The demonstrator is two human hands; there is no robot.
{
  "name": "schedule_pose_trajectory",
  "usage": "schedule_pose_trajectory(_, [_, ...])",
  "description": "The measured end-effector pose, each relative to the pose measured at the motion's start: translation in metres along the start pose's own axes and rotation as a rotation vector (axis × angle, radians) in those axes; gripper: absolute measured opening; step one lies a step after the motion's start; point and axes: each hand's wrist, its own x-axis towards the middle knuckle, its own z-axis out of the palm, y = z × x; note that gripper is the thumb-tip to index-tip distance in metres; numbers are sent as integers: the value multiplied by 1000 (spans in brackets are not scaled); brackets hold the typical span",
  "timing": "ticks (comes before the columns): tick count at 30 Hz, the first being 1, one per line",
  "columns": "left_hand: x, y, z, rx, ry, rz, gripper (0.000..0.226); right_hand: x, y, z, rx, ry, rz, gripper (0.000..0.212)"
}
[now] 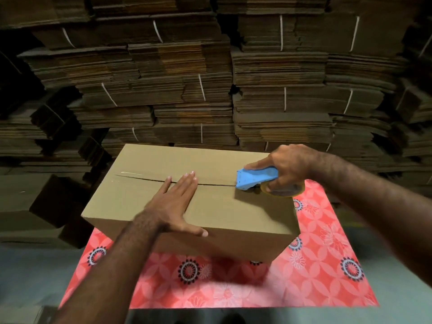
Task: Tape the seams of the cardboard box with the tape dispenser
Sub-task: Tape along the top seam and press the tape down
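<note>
A brown box sits on a red flowered cloth. To the left of the box lie dark folded boxes. The left hand lies flat on top of the box with straight fingers, just in front of the open seam across the box top. At the right end of the box top, the right hand grips a blue tape dispenser, whose front touches the seam. Behind the box stand tall stacks of flat cardboard.

tape roll half hidden; box front blurred
</note>
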Motion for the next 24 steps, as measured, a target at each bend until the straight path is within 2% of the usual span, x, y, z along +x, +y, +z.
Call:
schedule_pose_trajectory(7, [2, 0, 0, 21, -20, -5, 147, -59, 49, 29, -34, -57, 113, 70])
schedule_pose_trajectory(13, [0, 6, -5, 21, -3, -4, 148, -53, 53, 40, 4, -20, 78, 68])
schedule_pose_trajectory(15, [1, 19, -9, 8, 24, 5, 149, -53, 53, 44, 19, -6, 79, 68])
schedule_pose_trajectory(20, [30, 85, -17, -2, 123, 174, 150, -44, 44, 45, -19, 72, 58, 67])
schedule_pose_trajectory(24, [47, 96, -12, -10, 104, 161, 148, -39, 46, 43, 0, 34, 56, 69])
